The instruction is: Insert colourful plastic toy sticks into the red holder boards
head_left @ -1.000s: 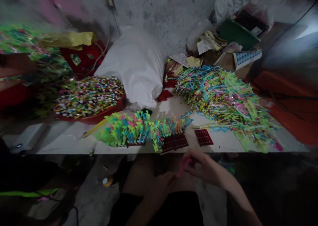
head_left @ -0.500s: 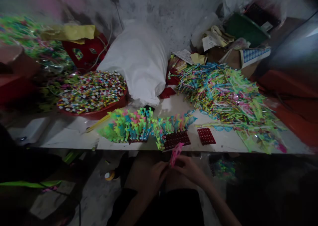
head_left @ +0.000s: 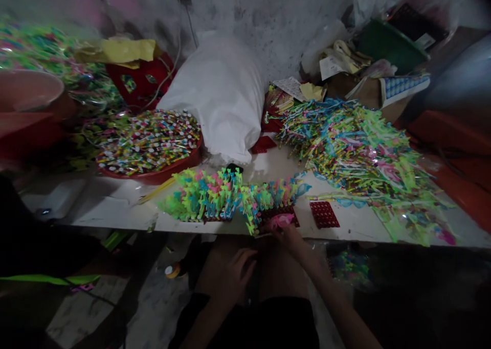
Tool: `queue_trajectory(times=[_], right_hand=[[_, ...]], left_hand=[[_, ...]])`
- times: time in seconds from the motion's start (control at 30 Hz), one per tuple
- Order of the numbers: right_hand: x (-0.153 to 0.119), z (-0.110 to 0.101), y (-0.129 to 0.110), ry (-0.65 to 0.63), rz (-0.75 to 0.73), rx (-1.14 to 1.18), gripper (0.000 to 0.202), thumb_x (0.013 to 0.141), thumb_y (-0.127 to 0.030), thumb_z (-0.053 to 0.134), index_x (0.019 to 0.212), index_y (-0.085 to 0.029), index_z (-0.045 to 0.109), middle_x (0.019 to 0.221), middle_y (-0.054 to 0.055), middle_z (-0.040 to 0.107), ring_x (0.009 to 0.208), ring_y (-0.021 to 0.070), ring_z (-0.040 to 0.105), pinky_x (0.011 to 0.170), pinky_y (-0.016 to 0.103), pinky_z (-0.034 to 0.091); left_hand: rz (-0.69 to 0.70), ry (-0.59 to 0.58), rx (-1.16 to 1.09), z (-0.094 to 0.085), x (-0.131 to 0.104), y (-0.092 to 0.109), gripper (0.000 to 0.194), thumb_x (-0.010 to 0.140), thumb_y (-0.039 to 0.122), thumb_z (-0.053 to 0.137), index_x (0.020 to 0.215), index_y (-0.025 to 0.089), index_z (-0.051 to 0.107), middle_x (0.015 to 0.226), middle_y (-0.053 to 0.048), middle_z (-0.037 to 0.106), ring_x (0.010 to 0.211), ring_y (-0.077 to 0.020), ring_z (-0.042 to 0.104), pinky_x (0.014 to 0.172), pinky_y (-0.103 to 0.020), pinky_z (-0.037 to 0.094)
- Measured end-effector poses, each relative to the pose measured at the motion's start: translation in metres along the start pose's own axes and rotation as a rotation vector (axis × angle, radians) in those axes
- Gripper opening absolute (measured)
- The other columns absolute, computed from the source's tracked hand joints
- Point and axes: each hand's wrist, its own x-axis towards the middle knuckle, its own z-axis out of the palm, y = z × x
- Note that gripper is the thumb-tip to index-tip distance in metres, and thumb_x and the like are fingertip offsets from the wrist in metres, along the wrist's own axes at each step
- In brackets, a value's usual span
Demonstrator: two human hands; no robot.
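Observation:
My right hand [head_left: 290, 238] is at the table's front edge, its fingers closed on a small pink plastic piece [head_left: 282, 219]. The piece is over a dark red board with rows of holes [head_left: 292, 217]; whether it touches the board I cannot tell. Above my lap, my left hand [head_left: 238, 268] has its fingers apart and nothing visible in them. Upright green, pink and blue plastic figures [head_left: 207, 195] crowd the boards to the left, with a smaller row [head_left: 274, 194] behind the pink piece.
A red basin [head_left: 172, 170] of small colourful sticks stands left. A white sack [head_left: 226, 93] leans at the back. Right of my hand lies another red board [head_left: 324, 214], beside a big heap of colourful plastic pieces [head_left: 356, 149]. A bottle [head_left: 172, 271] is on the floor.
My right hand has carried the pink piece forward, from above my lap to the red board. My left hand has parted from it and lies lower, fingers spread. The view has shifted slightly.

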Motion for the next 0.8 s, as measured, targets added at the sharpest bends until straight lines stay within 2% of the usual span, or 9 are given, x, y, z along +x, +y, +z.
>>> queue_trajectory(times=[0.13,0.27,0.47,0.8], right_hand=[[0.002,0.013,0.008,-0.007,-0.035,-0.046,0.022,0.082,-0.013,0.047,0.098,-0.019,0.061,0.100,0.009,0.068,0.094,0.0196,0.062,0.082,0.032,0.048],[0.003,0.013,0.009,-0.061,-0.071,-0.124,0.022,0.083,-0.011,0.045,0.096,-0.019,0.062,0.097,0.008,0.068,0.093,0.0187,0.062,0.084,0.031,0.047],[0.014,0.004,-0.010,-0.196,-0.094,-0.206,0.023,0.084,-0.008,0.044,0.097,-0.017,0.062,0.100,0.009,0.067,0.092,0.0176,0.062,0.081,0.027,0.046],[0.023,-0.007,-0.035,-0.271,-0.109,-0.259,0.019,0.088,-0.010,0.044,0.095,-0.015,0.061,0.096,0.010,0.067,0.088,0.0173,0.062,0.076,0.025,0.043]], left_hand=[[0.001,0.006,-0.002,0.003,-0.003,-0.009,0.024,0.088,0.025,0.042,0.105,0.023,0.059,0.105,-0.004,0.063,0.100,-0.0175,0.059,0.089,-0.034,0.048],[-0.004,0.004,0.012,0.003,-0.005,-0.011,0.024,0.088,0.024,0.042,0.105,0.023,0.059,0.105,-0.004,0.063,0.099,-0.0171,0.059,0.089,-0.034,0.048],[0.001,-0.018,0.013,0.001,-0.005,-0.007,0.024,0.089,0.026,0.041,0.104,0.023,0.059,0.105,-0.004,0.063,0.099,-0.0171,0.059,0.090,-0.034,0.048],[-0.001,-0.040,0.010,0.007,-0.010,-0.008,0.024,0.088,0.025,0.041,0.103,0.022,0.060,0.103,-0.006,0.064,0.097,-0.0180,0.059,0.087,-0.034,0.048]])
